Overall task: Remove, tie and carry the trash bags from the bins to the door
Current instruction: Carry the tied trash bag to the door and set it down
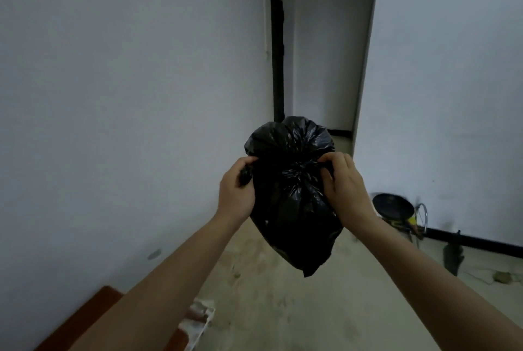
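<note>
nearest, at the bottom left, a reddish-brown wooden edge [85,319], with something white and crumpled [199,319] just beside it on the floor [268,308]; too blurred to name. above these, two bare forearms, reaching forward and up toward the middle of the view. left hand [236,185]: fingers curled round a twisted black end of the trash bag [294,217], gripping it at the bag's left side. right hand [343,183]: fingers bent over and pinching the matching end at the bag's right side, fingertips tucked into the plastic. between the two hands, the gathered neck of the bag, bunched tight, with a puff of loose plastic standing above it. hangs clear of the floor, held up by both hands alone, its pointed bottom drooping below the wrists. glossy, creased, opaque; contents not visible. pale, stained floor underneath. further off to the right, near the foot of the right wall [452,96], a round container with a black inside [392,205], a bent metal loop [423,215] just beside it, and a dark limp object [452,260] leaning at the black baseboard [475,243]. plain pale left wall [127,96] running close along the left side. farthest, down a narrow passage between the walls, a tall dark doorway [277,62], partly hidden at its foot by the top of the bag.
</note>
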A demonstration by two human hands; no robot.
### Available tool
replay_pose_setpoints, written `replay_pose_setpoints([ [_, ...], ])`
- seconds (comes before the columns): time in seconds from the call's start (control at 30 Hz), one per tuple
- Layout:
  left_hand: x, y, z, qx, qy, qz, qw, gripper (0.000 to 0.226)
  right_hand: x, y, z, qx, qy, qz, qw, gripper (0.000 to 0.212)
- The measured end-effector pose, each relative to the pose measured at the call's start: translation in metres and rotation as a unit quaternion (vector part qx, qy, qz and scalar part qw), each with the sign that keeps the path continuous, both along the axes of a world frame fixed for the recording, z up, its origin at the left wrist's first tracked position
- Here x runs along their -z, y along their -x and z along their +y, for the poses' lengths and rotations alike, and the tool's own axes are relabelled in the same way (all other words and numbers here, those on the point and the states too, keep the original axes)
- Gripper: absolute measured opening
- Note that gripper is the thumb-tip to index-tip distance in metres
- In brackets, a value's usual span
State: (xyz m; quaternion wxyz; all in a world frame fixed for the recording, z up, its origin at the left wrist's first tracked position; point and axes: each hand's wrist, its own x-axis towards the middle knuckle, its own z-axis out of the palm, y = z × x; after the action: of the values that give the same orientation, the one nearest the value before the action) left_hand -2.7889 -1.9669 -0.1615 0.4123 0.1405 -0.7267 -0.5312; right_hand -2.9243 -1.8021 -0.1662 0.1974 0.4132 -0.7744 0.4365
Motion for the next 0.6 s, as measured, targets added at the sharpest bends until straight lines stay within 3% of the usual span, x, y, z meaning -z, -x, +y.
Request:
replay_pose_setpoints([
  [0.27,-0.03,0.201,-0.117,-0.038,0.014,-0.013,0.999,0.02,-0.031,0.21,-0.12,-0.023,0.01,-0.013,1.0,0.019],
  [0.6,0.002,0.424,-0.303,-0.035,-0.018,0.001,0.999,0.02,-0.006,0.443,-0.31,-0.04,-0.014,0.004,0.999,0.017],
])
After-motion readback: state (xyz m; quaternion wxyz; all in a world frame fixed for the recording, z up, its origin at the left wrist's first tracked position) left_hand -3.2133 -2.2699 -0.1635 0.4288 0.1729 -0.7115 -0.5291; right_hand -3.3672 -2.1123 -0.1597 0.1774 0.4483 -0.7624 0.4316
